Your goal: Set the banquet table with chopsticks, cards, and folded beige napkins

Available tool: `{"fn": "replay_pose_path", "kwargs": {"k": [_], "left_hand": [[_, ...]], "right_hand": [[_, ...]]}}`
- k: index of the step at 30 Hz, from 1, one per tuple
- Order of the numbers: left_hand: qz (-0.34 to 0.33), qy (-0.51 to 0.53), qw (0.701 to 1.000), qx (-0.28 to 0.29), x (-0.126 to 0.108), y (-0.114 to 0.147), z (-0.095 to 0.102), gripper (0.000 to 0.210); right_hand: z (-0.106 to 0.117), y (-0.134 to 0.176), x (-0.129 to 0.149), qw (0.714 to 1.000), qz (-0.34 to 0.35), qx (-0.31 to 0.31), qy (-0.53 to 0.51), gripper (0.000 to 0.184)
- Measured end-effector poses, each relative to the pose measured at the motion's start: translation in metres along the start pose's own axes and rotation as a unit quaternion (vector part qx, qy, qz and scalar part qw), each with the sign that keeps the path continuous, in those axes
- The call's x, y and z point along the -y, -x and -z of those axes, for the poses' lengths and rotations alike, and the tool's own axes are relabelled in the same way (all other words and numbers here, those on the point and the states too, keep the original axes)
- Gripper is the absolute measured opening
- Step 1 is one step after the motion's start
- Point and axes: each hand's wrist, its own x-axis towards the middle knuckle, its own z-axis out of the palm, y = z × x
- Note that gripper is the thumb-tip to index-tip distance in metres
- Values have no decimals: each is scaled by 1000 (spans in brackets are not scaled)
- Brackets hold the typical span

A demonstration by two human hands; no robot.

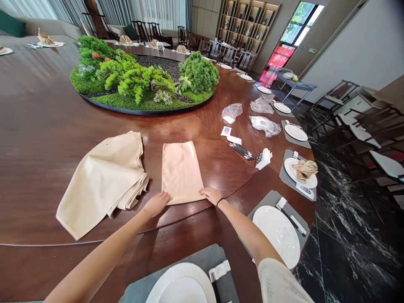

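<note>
A beige cloth napkin (pixel 182 170), folded into a rectangle, lies flat on the wooden table. My left hand (pixel 158 203) grips its near left corner, fingers closed on the cloth. At the near right corner, my right hand (pixel 212 196) pinches the same napkin between thumb and fingers; a dark band circles that wrist. Left of it rests a loose pile of beige cloth napkins (pixel 104 176), draped over one another with stacked edges showing on the right side.
A miniature garden (pixel 143 84) fills the table's centre. To the right are plastic bags (pixel 264 125), dark sticks (pixel 241 151) and a white holder (pixel 263 159). White plates (pixel 277 231) on grey placemats line the edge, one bearing a folded napkin (pixel 305 170). Another plate (pixel 181 286) is nearest me.
</note>
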Motion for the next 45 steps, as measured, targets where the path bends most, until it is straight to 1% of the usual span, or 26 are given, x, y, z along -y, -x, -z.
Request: {"fn": "replay_pose_path", "kwargs": {"k": [2,4,6,7,8,9,11,12,13,15,17,18,21,23,25,27,29,30,32,34,36,38,40,41,43,45], "left_hand": [[38,133,990,15,12,8,-1,18],[76,289,954,22,23,18,-3,18],[101,407,907,31,30,26,-5,26],[108,431,895,35,32,27,-4,28],[109,425,898,36,35,26,-2,26],[103,389,915,30,37,22,1,21],[63,256,964,-1,41,11,8,11],[31,179,983,-17,42,4,13,13],[-2,106,994,-25,43,-4,17,19],[-56,-5,998,-18,41,-16,23,30],[-84,-75,994,8,36,-25,26,33],[-87,-99,991,22,32,-27,27,34],[-63,-129,989,35,16,-30,28,38],[-26,-122,992,17,3,-31,26,35],[11,-101,995,-6,-10,-33,22,39],[35,-82,996,-12,-19,-37,17,47],[44,-73,996,-4,-25,-41,13,49],[44,-72,996,2,-25,-42,11,47],[41,-77,996,10,-20,-42,9,41],[55,-77,995,14,-10,-37,9,39],[75,-48,996,13,2,-25,10,37],[81,25,996,8,12,-8,10,25],[83,141,987,1,19,9,7,12],[94,209,973,4,22,16,4,8],[130,348,928,19,26,25,-1,10],[161,449,878,27,29,23,-3,18]], "right_hand": [[-4,7,-1,988,-96,-33,-120,13],[-11,17,0,953,-176,-36,-246,6],[-16,22,2,912,-220,-22,-345,17],[-17,21,3,899,-233,-18,-370,20],[-17,18,4,895,-241,-19,-376,21],[-15,12,5,900,-242,-29,-362,19],[-10,-4,6,932,-217,-65,-284,8],[-6,-13,6,951,-191,-84,-226,2],[-2,-21,6,969,-158,-95,-163,8],[6,-34,5,993,-82,-75,-44,20],[13,-40,6,998,-23,-17,49,25],[17,-41,7,996,-8,12,88,26],[22,-39,20,979,-15,61,192,27],[20,-38,36,966,-41,70,245,26],[11,-39,55,959,-45,65,273,27],[-3,-42,71,958,-21,61,279,45],[-17,-47,78,958,11,70,277,63],[-21,-50,77,958,21,77,276,63],[-23,-53,66,959,23,87,267,48],[-16,-50,48,967,4,88,237,36],[-5,-38,30,979,-40,77,182,33],[2,-20,16,989,-98,61,92,27],[2,0,8,986,-149,58,-42,18],[-1,8,6,977,-168,63,-116,16],[-6,18,6,949,-196,70,-236,20],[-9,17,7,934,-211,45,-286,21]]}}
